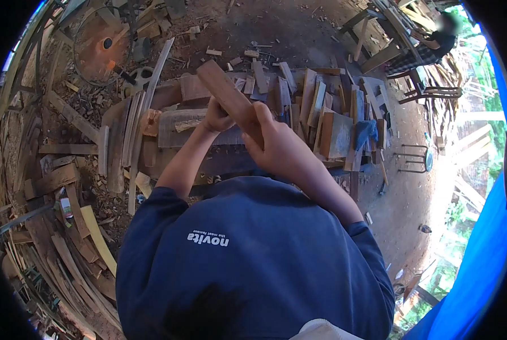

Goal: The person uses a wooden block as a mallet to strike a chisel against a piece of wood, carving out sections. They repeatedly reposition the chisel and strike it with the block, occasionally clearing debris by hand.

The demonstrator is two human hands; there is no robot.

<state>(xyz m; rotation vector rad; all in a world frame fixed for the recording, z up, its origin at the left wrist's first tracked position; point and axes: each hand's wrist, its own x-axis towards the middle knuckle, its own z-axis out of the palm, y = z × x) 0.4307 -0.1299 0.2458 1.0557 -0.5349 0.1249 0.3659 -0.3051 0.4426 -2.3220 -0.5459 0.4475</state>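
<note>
A thick brown wooden block (226,93) is held up slantwise over the workbench, between both hands. My left hand (218,117) wraps the block's left side from below, its fingers partly hidden behind the wood. On the block's lower right end lies my right hand (270,136), thumb and fingers closed round it. Beneath the hands is a broad plank (171,133), and a pale wood piece (150,123) sits at its left end. Many cut wooden blocks (309,96) are crowded on the bench to the right.
A blue cloth (365,131) lies on the blocks at the right. Beyond stand a stool (428,159) and a seated person (443,45) near a wooden frame. Long boards (72,255) are stacked at the left, a large round wheel (103,48) at the upper left.
</note>
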